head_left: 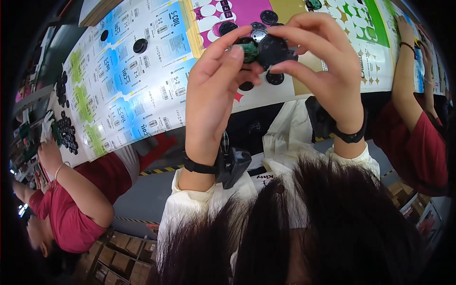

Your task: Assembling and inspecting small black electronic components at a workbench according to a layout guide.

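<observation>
Both of my hands are raised over the worktable, close together. My left hand [209,88] pinches a small round black part with a green inside [249,50] between thumb and fingers. Against it, my right hand [332,64] grips a flat black round disc [273,50] by its edge, thumb below and fingers above. A shiny dark rim shows where the two pieces meet; whether they are joined I cannot tell. Around them on the table lie several loose black round parts, such as a disc [269,17] beyond and another disc [275,78] nearer me.
Printed sheets [142,90] cover the table, with a wooden strip [191,28] across it. A black ring-shaped part [140,45] sits left; black parts are heaped [66,130] at the far left. People in red shirts work on both sides, one arm [408,71] reaching in at right.
</observation>
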Motion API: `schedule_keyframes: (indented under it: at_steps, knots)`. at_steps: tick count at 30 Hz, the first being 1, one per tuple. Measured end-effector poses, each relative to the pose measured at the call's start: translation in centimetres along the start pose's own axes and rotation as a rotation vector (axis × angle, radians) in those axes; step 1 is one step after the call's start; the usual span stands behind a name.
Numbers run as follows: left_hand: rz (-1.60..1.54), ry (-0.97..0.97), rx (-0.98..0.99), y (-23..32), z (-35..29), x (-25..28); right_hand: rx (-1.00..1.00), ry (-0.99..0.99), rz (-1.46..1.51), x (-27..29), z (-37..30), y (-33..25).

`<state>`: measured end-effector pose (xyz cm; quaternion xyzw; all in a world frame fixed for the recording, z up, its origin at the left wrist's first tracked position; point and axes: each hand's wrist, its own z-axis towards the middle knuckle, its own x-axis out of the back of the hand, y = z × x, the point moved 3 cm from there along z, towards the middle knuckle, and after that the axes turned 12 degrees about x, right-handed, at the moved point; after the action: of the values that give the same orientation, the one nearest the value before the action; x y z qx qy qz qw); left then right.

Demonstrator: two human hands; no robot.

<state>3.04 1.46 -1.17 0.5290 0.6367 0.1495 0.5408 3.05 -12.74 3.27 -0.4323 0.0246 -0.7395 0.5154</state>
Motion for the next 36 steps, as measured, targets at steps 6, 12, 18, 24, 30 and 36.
schedule_keyframes:
  at_steps: [6, 12, 18, 24, 30, 36]
  knots:
    - [0.033, -0.098, -0.012, 1.0, -1.3, -0.6, 0.018, 0.041, 0.06, -0.4, 0.1, -0.7]
    - [0.207, -0.149, -0.102, 1.5, -1.7, 0.2, 0.075, 0.052, 0.058, 0.2, 0.5, -1.7]
    - [0.266, -0.102, -0.072, 1.6, -2.2, 0.2, 0.113, 0.044, 0.101, 0.1, 0.7, -1.9]
    - [0.257, -0.121, -0.097, 1.7, -2.2, 0.1, 0.115, 0.024, 0.125, 0.1, 0.7, -1.8]
    - [0.283, -0.104, -0.059, 1.9, -2.2, 0.2, 0.117, -0.017, 0.107, 0.1, 0.9, -1.9]
    - [0.255, -0.122, -0.028, 1.4, -2.1, 0.5, 0.122, 0.025, 0.122, -0.2, 0.2, -1.6]
